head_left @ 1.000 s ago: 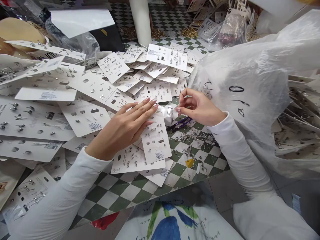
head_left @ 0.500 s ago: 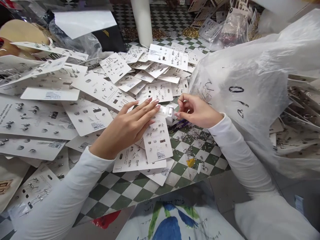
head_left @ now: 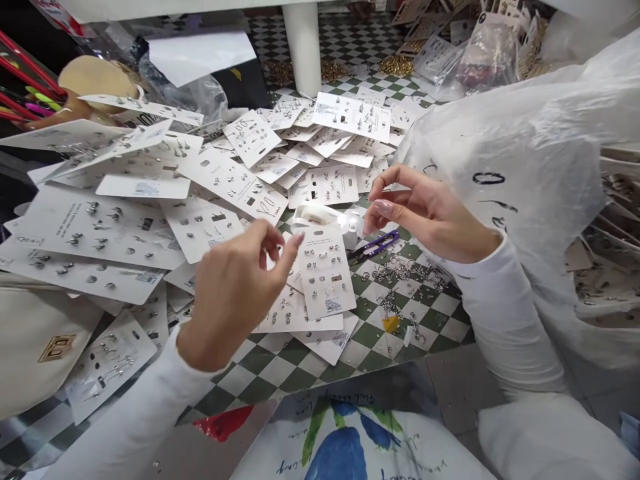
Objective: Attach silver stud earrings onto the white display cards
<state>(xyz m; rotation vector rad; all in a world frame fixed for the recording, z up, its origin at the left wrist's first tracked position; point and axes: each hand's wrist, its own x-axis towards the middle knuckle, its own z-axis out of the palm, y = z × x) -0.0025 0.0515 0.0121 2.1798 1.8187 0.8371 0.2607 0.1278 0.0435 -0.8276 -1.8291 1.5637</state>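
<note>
My left hand [head_left: 237, 287] is raised above the earring cards at the front. Its fingers are curled, the thumb stands apart from them, and nothing shows in it. My right hand [head_left: 425, 213] hovers at the right of a white tape dispenser [head_left: 353, 223]. Its thumb and forefinger come close together at the tips; anything between them is too small to make out. The dispenser holds a tape roll and lies behind an earring card [head_left: 327, 277] with several small silver earrings. That card rests on other cards. Purple-handled snips [head_left: 377, 245] lie below my right hand.
Heaped earring cards [head_left: 255, 137] cover the left and back of the checkered table [head_left: 290, 367]. Loose silver rings and studs [head_left: 395, 300] lie at the front right beside a yellow scrap [head_left: 391, 324]. A large plastic bag [head_left: 540, 153] bulges at right; a cream bag [head_left: 45, 340] sits left.
My left hand has lifted off the tape dispenser and drawn back toward me, its fingers curling. My right hand has moved slightly right, away from the dispenser. The view has shifted a little.
</note>
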